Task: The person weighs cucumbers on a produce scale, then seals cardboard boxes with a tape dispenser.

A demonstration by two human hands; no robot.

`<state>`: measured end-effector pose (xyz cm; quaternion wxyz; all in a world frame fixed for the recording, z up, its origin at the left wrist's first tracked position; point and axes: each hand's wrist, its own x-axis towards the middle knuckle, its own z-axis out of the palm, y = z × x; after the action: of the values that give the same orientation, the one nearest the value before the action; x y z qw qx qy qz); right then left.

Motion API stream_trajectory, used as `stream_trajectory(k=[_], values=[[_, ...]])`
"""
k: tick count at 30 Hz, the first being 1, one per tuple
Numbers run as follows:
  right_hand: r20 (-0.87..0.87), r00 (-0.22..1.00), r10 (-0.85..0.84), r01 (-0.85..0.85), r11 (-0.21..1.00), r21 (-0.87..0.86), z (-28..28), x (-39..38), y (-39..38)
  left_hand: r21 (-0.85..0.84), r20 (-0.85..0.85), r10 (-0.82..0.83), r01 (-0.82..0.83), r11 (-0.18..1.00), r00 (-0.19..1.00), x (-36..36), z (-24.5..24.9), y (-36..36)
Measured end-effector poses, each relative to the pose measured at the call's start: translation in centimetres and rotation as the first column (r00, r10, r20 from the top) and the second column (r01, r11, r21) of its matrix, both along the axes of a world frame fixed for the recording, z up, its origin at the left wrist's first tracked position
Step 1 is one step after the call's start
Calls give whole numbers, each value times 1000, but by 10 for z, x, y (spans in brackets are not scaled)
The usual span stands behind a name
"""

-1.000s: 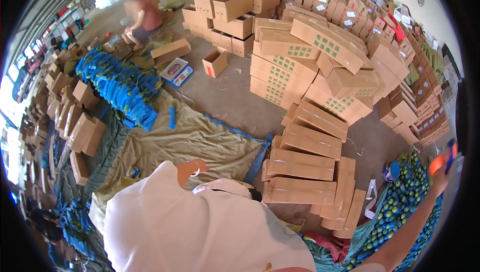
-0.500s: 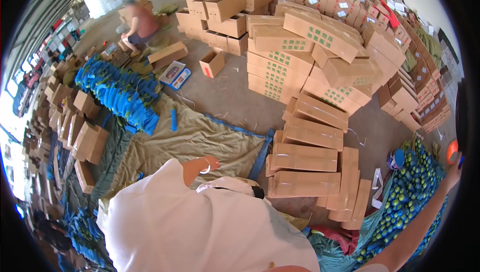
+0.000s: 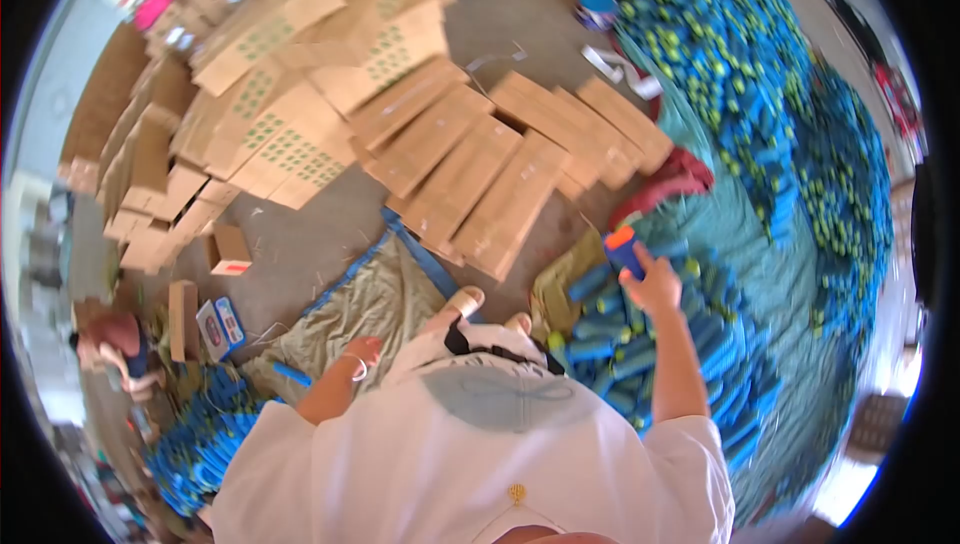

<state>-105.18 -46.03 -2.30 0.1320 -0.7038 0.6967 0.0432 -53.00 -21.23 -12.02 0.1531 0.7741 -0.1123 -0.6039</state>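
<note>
My right hand (image 3: 655,289) is closed around a blue-and-orange tape dispenser (image 3: 625,252), slightly blurred. It is held out over a pile of long blue-wrapped pieces (image 3: 690,344), some showing green ends. My left hand (image 3: 364,350), with a white bracelet at its wrist, hangs by my side with loose fingers and nothing visible in it. Beneath it lies a beige cloth (image 3: 365,294) with a blue edge. Several taped long cardboard boxes (image 3: 470,179) lie on the floor ahead of my feet.
Stacked cartons with green printing (image 3: 290,134) stand at the upper left. A larger heap of blue-wrapped pieces (image 3: 740,94) covers a teal sheet (image 3: 770,294) on the right. A blue bucket (image 3: 598,8) stands beside it. Another person (image 3: 115,344) sits at the far left near a scale (image 3: 220,329).
My view has swung right and downward. The right hand with the tape dispenser now appears nearer the middle, over the blue-wrapped pile. The left hand still hangs at my side.
</note>
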Motion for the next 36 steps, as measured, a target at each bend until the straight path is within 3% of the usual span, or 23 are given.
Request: stream_trajectory(k=[1,3,6,8,9,10,11,12,13,15,17,20,21,22,23,25,26,28,31,33,36], values=[[-4,999,-48,48,995,90,-34,-19,44,-14,-20,-10,9,1000,1000,7,-6,-4],[32,951,-308,281,903,326,-85,-55,130,-9,-231,118,-124,992,966,40,-61,-12],[-16,814,-581,487,666,565,-115,-88,267,-87,-241,-1,-21,996,970,17,-46,-67],[-129,604,-787,672,416,612,-126,-100,341,-44,0,-272,272,961,962,-6,-44,-109],[-85,489,-868,698,330,636,-122,-104,366,-3,116,-404,407,913,907,-15,-44,-125],[-47,388,-920,734,278,620,-131,-106,388,-83,108,-427,436,896,898,-22,-56,-136],[-7,309,-951,793,253,554,-97,-85,383,-163,100,-450,460,873,888,-31,-66,-145],[60,256,-965,788,244,565,-88,-81,386,-170,107,-462,474,864,880,-50,-56,-154],[127,284,-950,791,307,530,-104,-85,399,-179,114,-474,487,855,873,-71,-44,-162],[206,226,-952,800,303,518,-146,-95,416,-197,133,-553,569,799,823,-103,-30,-174],[128,291,-948,809,315,496,-158,-96,396,-264,144,-601,616,742,786,-110,-52,-176],[205,247,-947,766,320,557,-151,-90,348,-297,188,-685,705,644,704,-115,-49,-177],[258,385,-886,795,461,395,-157,-88,338,-271,215,-727,755,597,652,-117,-43,-179],[263,381,-886,786,461,412,-157,-90,330,-231,208,-758,785,575,618,-113,-40,-181],[268,378,-886,776,461,430,-141,-85,308,-232,209,-757,783,577,619,-107,-38,-181],[313,380,-870,770,485,414,-143,-91,294,-216,162,-645,665,715,746,-94,-34,-178],[316,346,-884,779,458,428,-150,-96,291,-212,167,-652,673,709,740,-89,-29,-180],[392,277,-877,796,438,418,-156,-100,294,-45,98,-637,642,765,765,-82,-20,-188],[344,244,-906,826,381,416,-130,-97,293,60,142,-574,572,818,807,-84,-25,-200],[264,304,-916,826,391,406,-124,-101,300,74,132,-600,596,800,789,-93,-34,-219],[204,297,-933,838,357,414,-122,-105,306,38,99,-652,652,757,752,-107,-69,-251]])
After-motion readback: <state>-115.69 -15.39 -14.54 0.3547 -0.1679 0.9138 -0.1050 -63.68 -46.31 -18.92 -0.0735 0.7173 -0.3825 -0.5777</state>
